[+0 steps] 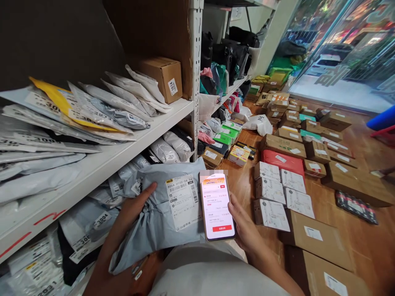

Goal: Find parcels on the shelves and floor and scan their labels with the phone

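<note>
A grey plastic mailer bag (154,230) with a white shipping label (184,203) is held up in front of me by my left hand (140,203). The thumb lies on the bag's face and the other fingers are hidden behind it. My right hand (242,218) grips a smartphone (217,207) upright, its lit screen facing me with a red button near the bottom. The phone overlaps the right edge of the bag. Just left of the bag, more labelled mailers (101,220) lie on the lower shelf.
A white shelf (148,133) on the left bears stacked mailers and a small cardboard box (166,80). Many boxes cover the wooden floor (247,193) on the right, among them a red parcel (284,162) and white boxes (271,189). Glass panes (339,70) stand at the back right.
</note>
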The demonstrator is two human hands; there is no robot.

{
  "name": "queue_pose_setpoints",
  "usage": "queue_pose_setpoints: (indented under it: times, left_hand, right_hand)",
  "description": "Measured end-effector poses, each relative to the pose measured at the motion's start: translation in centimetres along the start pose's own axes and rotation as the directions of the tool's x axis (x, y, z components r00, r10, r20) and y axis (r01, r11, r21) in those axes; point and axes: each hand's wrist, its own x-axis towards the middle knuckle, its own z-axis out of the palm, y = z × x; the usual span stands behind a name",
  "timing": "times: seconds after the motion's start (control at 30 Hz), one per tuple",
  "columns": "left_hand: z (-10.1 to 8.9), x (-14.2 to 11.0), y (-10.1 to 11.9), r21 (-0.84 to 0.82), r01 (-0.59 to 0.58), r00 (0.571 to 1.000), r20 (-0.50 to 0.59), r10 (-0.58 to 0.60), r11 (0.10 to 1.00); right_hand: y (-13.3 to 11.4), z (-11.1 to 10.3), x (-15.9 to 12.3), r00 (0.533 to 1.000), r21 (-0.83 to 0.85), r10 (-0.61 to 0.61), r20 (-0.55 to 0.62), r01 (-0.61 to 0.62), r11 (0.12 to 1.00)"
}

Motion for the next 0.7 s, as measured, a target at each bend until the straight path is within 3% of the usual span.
queue_pose_setpoints:
  times: [0.1,0.27,0.7]
  left_hand:
    - [-0.1,0.0,-0.1,-0.057,0.003,0.999,0.047,-0.001,0.998]
    - [-0.1,-0.1,0.0,-0.013,0.118,0.993,-0.017,-0.118,0.993]
    - [-0.5,0.6,-1.3,-0.046,0.039,0.999,0.038,-0.038,0.998]
  right_hand:
    - [0.1,-0.1,0.0,0.999,0.005,-0.002,-0.038,0.002,1.000]
    - [0.2,-0.3,-0.1,1.000,-0.013,0.004,0.005,-0.004,1.000]
    - [0.7,-0.4,-0.5,0.999,0.021,-0.002,-0.040,0.003,1.000]
